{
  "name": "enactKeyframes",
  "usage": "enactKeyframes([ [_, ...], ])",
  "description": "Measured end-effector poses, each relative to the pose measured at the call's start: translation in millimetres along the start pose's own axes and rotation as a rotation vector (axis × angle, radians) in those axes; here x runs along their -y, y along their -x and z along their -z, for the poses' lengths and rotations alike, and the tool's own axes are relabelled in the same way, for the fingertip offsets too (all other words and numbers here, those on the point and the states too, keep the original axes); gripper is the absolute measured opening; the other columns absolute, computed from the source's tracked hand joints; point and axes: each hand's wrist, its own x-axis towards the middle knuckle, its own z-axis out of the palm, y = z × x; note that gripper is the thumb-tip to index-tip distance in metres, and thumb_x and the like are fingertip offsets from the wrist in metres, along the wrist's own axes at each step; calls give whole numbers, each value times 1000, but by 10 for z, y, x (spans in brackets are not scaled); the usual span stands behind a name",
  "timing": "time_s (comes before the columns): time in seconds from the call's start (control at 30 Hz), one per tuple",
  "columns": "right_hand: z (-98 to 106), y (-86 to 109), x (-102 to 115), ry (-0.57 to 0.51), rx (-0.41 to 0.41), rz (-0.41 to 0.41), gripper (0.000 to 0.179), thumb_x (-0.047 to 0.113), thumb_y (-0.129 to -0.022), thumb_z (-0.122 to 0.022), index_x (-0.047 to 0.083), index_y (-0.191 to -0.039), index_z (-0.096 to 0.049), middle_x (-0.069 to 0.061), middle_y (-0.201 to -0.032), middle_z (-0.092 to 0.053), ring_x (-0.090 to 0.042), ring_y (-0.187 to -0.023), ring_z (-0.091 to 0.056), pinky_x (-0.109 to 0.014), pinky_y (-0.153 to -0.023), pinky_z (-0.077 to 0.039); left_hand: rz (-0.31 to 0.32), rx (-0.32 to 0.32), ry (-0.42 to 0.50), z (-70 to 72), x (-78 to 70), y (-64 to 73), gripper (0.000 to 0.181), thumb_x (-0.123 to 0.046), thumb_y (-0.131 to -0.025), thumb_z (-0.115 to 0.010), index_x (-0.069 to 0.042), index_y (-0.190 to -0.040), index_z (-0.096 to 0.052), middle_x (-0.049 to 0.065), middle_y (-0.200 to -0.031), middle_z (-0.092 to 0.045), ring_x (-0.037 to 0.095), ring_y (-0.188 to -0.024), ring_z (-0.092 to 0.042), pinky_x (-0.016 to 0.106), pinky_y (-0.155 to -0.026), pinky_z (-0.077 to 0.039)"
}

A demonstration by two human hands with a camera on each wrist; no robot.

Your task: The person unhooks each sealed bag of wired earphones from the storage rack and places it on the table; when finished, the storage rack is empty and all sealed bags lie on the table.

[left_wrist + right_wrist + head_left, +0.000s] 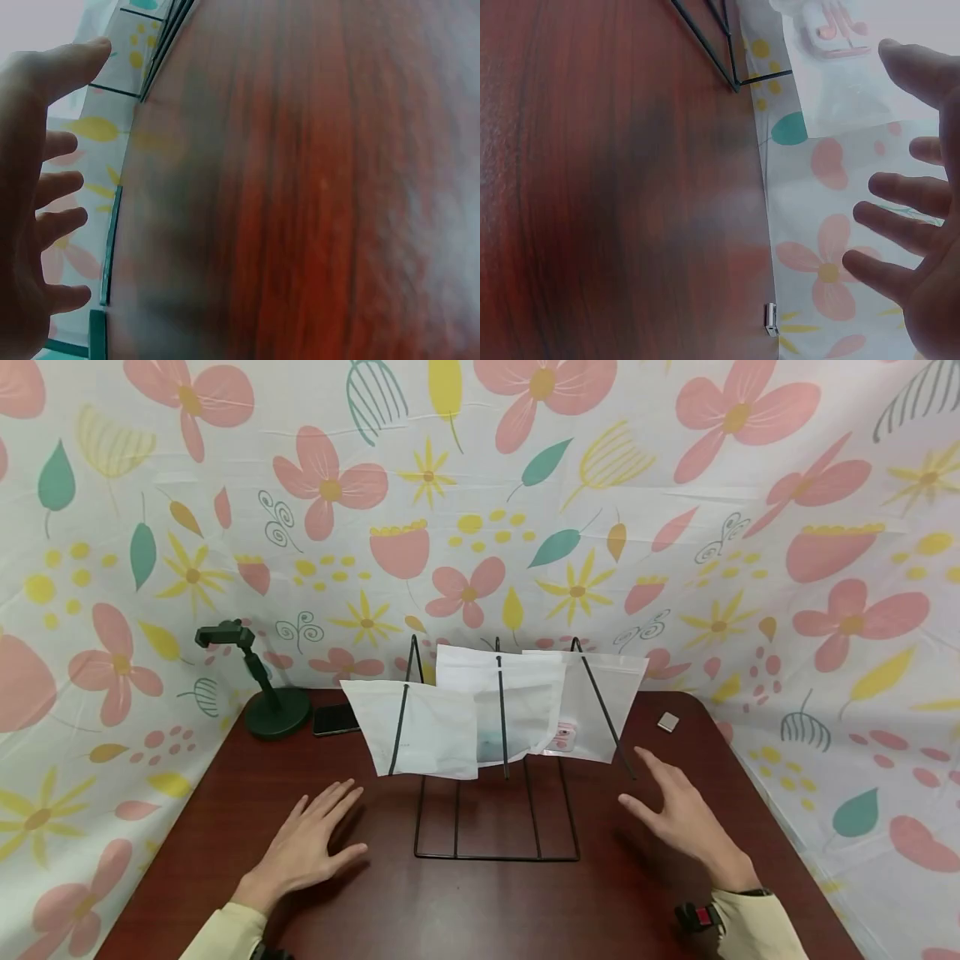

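My left hand [309, 841] hovers palm down over the table's left side with fingers spread, holding nothing. On the other side my right hand [681, 814] is just as empty, its index finger near the lower right end of a black wire rack [497, 859]. Three pouches hang on the rack: a white pouch [427, 727] at the left, a partly see-through pouch [525, 710] in the middle, and a clear pouch [611, 702] at the right. Inside the clear pouch lies a small pink-and-white item [562, 737], also visible through the plastic in the right wrist view.
A dark green stand [277, 712] is at the back left of the brown table [480, 910], with a black phone [335, 719] beside it. A small silvery-white item [668, 722] lies at the back right. Flower-patterned cloth [480, 485] surrounds the table's back and sides.
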Motion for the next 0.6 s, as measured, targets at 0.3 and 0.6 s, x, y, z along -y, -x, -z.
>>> enactKeyframes([
  [0.3, -9, -19, 2, -31, -64, -3, 83, 39, -88, -72, 19, -154, -25, -16, -140, -50, -42, -123, -47, -64, -86, -43, -40, 11, 18, -49, -52, -74, 86, -63, -83, -65, -20, -152, -36, 6, -156, -35, 29, -143, -34, 65, -108, -27],
  [0.6, 11, -86, 36, -80, -126, 18, 78, 29, -89, -72, 18, -153, -30, -18, -135, -53, -42, -114, -54, -61, -83, -44, -91, 7, 63, -122, -95, -138, 84, -61, -82, -67, -19, -149, -41, 4, -156, -37, 29, -143, -35, 65, -109, -26],
])
